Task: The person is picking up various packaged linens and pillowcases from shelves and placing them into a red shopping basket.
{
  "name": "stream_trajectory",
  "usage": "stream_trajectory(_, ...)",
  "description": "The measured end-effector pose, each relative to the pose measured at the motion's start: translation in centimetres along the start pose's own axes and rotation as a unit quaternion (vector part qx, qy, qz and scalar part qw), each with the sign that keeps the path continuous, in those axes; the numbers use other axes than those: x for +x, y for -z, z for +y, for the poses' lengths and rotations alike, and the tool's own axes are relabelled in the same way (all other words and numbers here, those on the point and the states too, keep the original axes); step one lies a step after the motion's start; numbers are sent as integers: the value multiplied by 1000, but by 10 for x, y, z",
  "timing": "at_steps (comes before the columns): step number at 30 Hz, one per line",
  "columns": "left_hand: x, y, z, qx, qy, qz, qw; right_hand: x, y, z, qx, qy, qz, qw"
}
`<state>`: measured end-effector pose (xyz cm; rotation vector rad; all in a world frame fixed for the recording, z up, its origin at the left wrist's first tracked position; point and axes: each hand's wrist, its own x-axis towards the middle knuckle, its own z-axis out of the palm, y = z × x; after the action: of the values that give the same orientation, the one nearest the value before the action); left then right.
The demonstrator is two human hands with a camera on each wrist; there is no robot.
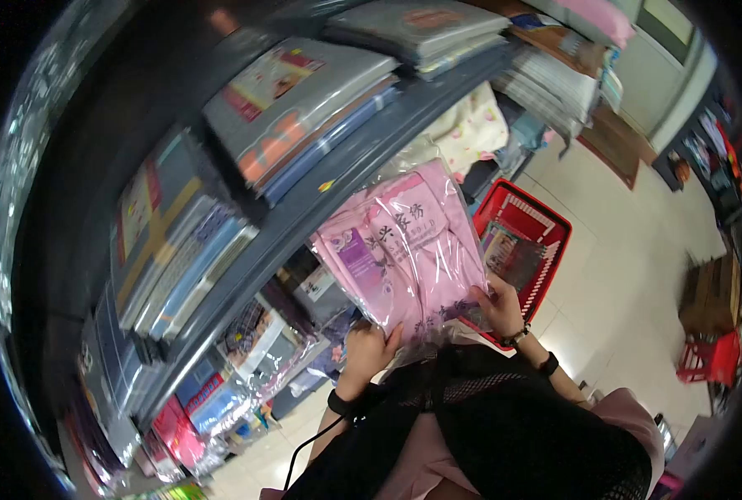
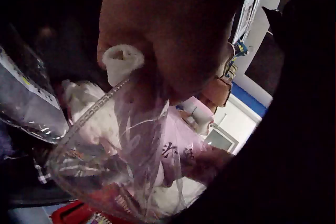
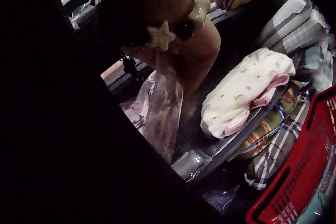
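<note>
A clear plastic package of folded pink cloth (image 1: 417, 233), printed with dark Chinese characters and bearing a purple label, is held in front of the body. My left hand (image 1: 369, 350) pinches its lower left edge, thumb on top. At the lower right edge, my right hand (image 1: 499, 307) grips the plastic with its thumb over the front. The bag's clear seam (image 2: 79, 124) runs below the hand in the left wrist view. In the right wrist view, the wrist with a star-beaded bracelet (image 3: 161, 36) is above the hanging plastic, and the fingers are mostly hidden.
Just beyond my right hand, a red basket (image 1: 564, 225) on the tiled floor holds a packaged item. A dark shelf (image 1: 304, 200) with several stacks of packaged bedding rises at left. A white patterned cloth roll (image 3: 247, 92) lies on a lower shelf.
</note>
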<state>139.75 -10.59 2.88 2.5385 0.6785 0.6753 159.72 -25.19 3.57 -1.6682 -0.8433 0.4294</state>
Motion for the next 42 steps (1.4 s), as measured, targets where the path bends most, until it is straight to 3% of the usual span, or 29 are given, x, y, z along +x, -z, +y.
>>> stream_trajectory(3,30,-14,2,18,-33,-94,995,-11,17,1,57,-89,45,993)
stream_trajectory(7,65,-50,10,-17,-35,-245,969,-36,38,27,49,-136,147,979)
stream_trajectory(9,86,-72,16,-26,-59,-279,958,-43,59,38,16,-195,160,967)
stream_trajectory(11,110,-92,29,-49,-56,-369,926,-47,77,45,-33,-287,143,947)
stream_trajectory(12,114,-118,19,-51,-76,-382,919,-49,87,48,-205,-286,114,929)
stream_trajectory(15,132,-167,16,-3,-104,-449,887,-62,91,89,-118,-331,144,925)
stream_trajectory(20,130,-218,13,37,-162,-543,823,-74,90,127,-175,-344,143,911)
stream_trajectory(24,142,-229,23,46,-192,-517,833,-74,99,141,-197,-336,142,910)
stream_trajectory(25,150,-233,26,57,-234,-492,837,-73,99,144,-208,-328,155,908)
stream_trajectory(27,156,-239,24,68,-265,-465,842,-75,102,177,-190,-306,162,918)
stream_trajectory(29,162,-252,17,141,-243,-371,885,-75,104,190,-172,-285,169,928)
stream_trajectory(31,168,-248,16,198,-215,-373,881,-70,110,178,-221,-460,88,855)
stream_trajectory(32,169,-246,12,213,-197,-387,875,-68,114,167,-183,-522,2,833)
stream_trajectory(34,170,-241,4,217,-177,-431,858,-80,107,188,-214,-508,-11,835)
stream_trajectory(38,155,-210,1,167,-152,-436,871,-91,102,211,-236,-483,-37,842)
stream_trajectory(42,129,-206,-24,126,-93,-452,878,-76,103,181,-244,-437,1,866)
